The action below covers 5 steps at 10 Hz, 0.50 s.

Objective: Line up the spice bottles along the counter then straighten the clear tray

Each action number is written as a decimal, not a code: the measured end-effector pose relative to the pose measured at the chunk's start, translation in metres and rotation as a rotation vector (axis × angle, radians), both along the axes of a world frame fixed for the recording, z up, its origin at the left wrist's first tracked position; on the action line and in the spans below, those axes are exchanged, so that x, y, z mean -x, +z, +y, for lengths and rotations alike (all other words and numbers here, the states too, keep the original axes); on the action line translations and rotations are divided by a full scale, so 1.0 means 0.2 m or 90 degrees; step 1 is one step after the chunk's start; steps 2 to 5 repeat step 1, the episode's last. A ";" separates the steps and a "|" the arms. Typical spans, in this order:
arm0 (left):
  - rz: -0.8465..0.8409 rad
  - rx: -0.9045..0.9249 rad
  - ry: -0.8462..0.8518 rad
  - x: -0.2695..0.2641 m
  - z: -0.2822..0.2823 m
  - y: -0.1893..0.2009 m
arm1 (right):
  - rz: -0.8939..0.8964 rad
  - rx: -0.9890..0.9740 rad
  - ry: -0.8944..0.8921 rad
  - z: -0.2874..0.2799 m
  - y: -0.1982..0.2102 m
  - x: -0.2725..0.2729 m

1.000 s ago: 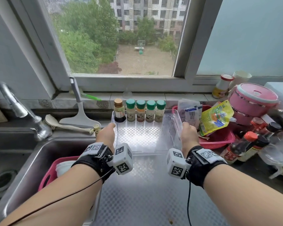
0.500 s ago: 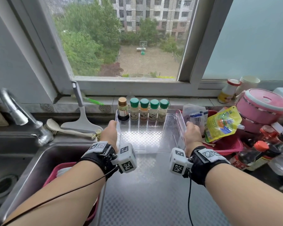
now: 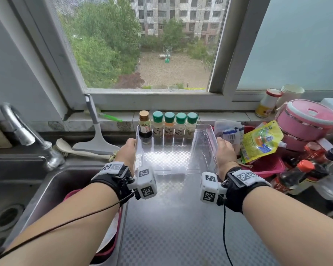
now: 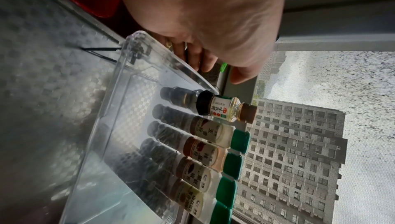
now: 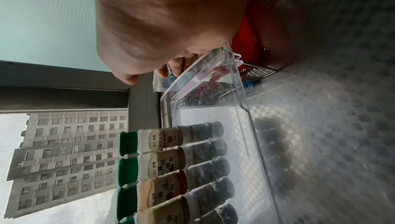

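While your left hand (image 3: 127, 152) and right hand (image 3: 225, 151) grip the clear tray (image 3: 174, 169) sides, its far edge sits near the spice bottles (image 3: 169, 125).

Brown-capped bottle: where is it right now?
In the head view the brown-capped bottle stands at the row's left end, beside a green-capped bottle, just behind the clear tray.

Four green caps (image 3: 176, 117) on pale spice bottles (image 3: 169, 128); brown cap on the dark-based bottle (image 3: 145, 127). Clear tray (image 3: 210, 150) over checker-patterned steel bench (image 3: 171, 227). Pink lidded pot (image 3: 308, 120), yellow pouch (image 3: 260, 144), red basket (image 3: 265, 166) toward the right edge.
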<state>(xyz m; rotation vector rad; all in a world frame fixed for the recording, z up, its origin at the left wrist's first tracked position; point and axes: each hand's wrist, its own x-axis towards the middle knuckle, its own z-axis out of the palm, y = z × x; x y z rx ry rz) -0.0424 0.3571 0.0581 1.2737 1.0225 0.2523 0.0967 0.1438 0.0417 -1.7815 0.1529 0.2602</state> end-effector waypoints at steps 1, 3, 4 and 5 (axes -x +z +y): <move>-0.005 -0.003 0.038 0.03 0.00 0.01 | 0.000 -0.011 0.017 -0.02 0.02 0.02; -0.005 -0.003 0.038 0.03 0.00 0.01 | 0.000 -0.011 0.017 -0.02 0.02 0.02; -0.005 -0.003 0.038 0.03 0.00 0.01 | 0.000 -0.011 0.017 -0.02 0.02 0.02; -0.005 -0.003 0.038 0.03 0.00 0.01 | 0.000 -0.011 0.017 -0.02 0.02 0.02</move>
